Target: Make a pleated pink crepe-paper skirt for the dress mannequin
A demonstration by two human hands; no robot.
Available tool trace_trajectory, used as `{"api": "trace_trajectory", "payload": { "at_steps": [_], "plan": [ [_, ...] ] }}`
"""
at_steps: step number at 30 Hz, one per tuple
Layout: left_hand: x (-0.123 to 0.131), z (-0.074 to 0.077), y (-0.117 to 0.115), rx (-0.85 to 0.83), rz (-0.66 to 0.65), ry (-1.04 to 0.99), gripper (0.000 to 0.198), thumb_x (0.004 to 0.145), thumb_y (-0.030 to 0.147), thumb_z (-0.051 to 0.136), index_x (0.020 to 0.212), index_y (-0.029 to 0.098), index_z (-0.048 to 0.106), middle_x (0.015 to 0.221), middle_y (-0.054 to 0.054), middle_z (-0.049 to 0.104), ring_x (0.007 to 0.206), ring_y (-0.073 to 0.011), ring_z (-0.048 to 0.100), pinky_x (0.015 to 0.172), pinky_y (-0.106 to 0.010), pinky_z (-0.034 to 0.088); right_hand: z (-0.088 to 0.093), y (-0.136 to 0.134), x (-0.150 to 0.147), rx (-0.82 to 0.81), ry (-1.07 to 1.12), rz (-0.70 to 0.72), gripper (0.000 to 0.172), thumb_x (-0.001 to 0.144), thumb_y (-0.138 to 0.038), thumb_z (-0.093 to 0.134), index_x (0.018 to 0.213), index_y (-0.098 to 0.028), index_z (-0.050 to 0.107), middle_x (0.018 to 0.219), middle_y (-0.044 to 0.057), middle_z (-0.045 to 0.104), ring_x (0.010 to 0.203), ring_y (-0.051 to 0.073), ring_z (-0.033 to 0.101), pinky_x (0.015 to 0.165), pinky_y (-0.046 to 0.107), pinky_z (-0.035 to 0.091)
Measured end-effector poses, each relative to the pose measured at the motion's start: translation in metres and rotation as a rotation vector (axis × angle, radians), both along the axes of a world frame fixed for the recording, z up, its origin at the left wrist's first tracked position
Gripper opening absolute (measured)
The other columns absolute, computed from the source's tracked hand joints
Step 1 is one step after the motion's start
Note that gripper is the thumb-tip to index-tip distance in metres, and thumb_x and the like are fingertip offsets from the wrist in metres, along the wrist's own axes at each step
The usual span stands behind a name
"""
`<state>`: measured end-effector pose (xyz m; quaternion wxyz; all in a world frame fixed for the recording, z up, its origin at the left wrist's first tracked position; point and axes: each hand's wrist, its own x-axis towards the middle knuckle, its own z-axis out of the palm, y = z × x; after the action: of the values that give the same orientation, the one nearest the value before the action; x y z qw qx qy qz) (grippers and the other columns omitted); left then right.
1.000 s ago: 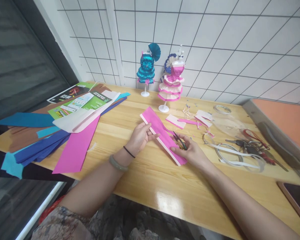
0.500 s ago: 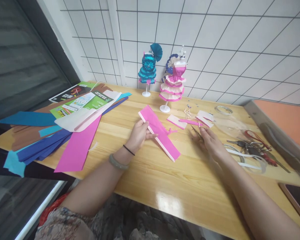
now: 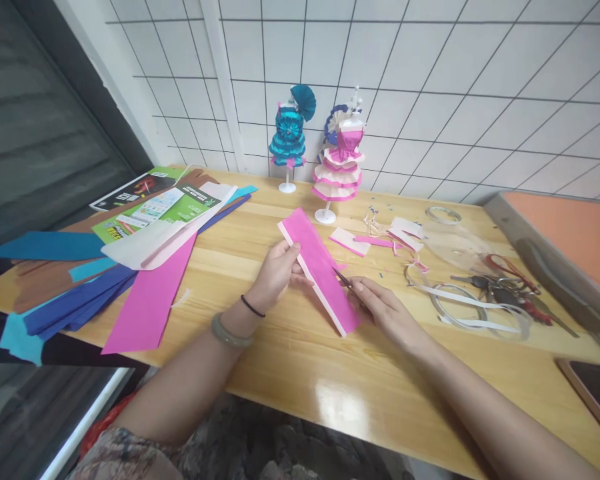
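A folded strip of pink crepe paper with a white edge (image 3: 320,270) lies slanted on the wooden table (image 3: 360,373). My left hand (image 3: 277,270) pinches its left edge near the upper end, fingers closed on the paper. My right hand (image 3: 383,308) is closed round small scissors (image 3: 344,280), whose blades touch the strip's right edge about halfway down.
Two paper-dressed mannequins, teal (image 3: 289,137) and pink-and-white (image 3: 340,160), stand by the tiled wall. Crepe sheets and a green booklet (image 3: 155,210) pile at the left. Paper scraps (image 3: 380,240), tape rings (image 3: 460,307), keys (image 3: 510,293) and a phone (image 3: 593,393) lie at the right.
My right hand swung out to the right, off the strip, then came back; the scissors now meet the strip's right edge. The left hand kept its hold.
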<state>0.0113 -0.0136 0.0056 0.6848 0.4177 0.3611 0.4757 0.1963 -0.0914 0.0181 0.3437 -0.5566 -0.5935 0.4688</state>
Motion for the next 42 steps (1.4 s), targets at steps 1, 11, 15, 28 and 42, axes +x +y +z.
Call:
{"api": "trace_trajectory", "payload": {
  "at_steps": [1, 11, 15, 28, 42],
  "plan": [
    [0.0, 0.0, 0.0, 0.012, -0.011, -0.006, 0.024, 0.08, 0.036, 0.058, 0.088, 0.016, 0.05, 0.058, 0.004, 0.053, 0.047, -0.008, 0.054, 0.043, -0.023, 0.055, 0.0, 0.0, 0.0, 0.006, -0.006, 0.0, 0.04, 0.085, -0.056, 0.044, 0.091, -0.02, 0.061, 0.073, 0.001, 0.053, 0.061, 0.014, 0.044, 0.055, 0.026, 0.033],
    [0.004, 0.003, -0.008, 0.052, -0.023, 0.031, 0.028, 0.077, 0.04, 0.06, 0.088, 0.017, 0.05, 0.055, 0.006, 0.046, 0.043, -0.0059, 0.047, 0.044, -0.025, 0.056, -0.002, 0.002, -0.006, -0.108, 0.222, -0.039, 0.036, 0.082, -0.055, 0.049, 0.079, -0.019, 0.052, 0.056, -0.006, 0.037, 0.046, 0.009, 0.03, 0.044, 0.023, 0.025],
    [0.006, 0.003, -0.01, 0.047, -0.025, 0.044, 0.029, 0.078, 0.042, 0.059, 0.09, 0.017, 0.051, 0.052, 0.007, 0.043, 0.042, -0.0056, 0.045, 0.044, -0.027, 0.056, -0.004, 0.002, -0.007, -0.117, 0.243, -0.047, 0.038, 0.081, -0.057, 0.049, 0.071, -0.02, 0.047, 0.051, -0.007, 0.033, 0.042, 0.008, 0.029, 0.042, 0.024, 0.025],
    [0.007, 0.004, -0.012, 0.056, -0.063, 0.014, 0.042, 0.063, 0.021, 0.076, 0.097, 0.014, 0.052, 0.085, -0.006, 0.067, 0.066, -0.0141, 0.065, 0.054, -0.024, 0.057, -0.007, 0.003, -0.01, -0.133, 0.294, -0.036, 0.039, 0.078, -0.058, 0.055, 0.071, -0.02, 0.046, 0.052, -0.007, 0.032, 0.043, 0.007, 0.028, 0.041, 0.023, 0.02],
    [0.011, -0.001, -0.014, 0.058, -0.033, 0.117, 0.037, 0.063, 0.024, 0.076, 0.091, 0.012, 0.054, 0.073, -0.005, 0.066, 0.051, -0.0105, 0.059, 0.042, -0.019, 0.049, -0.005, 0.002, -0.017, -0.051, 0.216, -0.056, 0.041, 0.079, -0.059, 0.05, 0.068, -0.021, 0.042, 0.055, -0.006, 0.033, 0.047, 0.009, 0.033, 0.045, 0.024, 0.027]
  ]
}}
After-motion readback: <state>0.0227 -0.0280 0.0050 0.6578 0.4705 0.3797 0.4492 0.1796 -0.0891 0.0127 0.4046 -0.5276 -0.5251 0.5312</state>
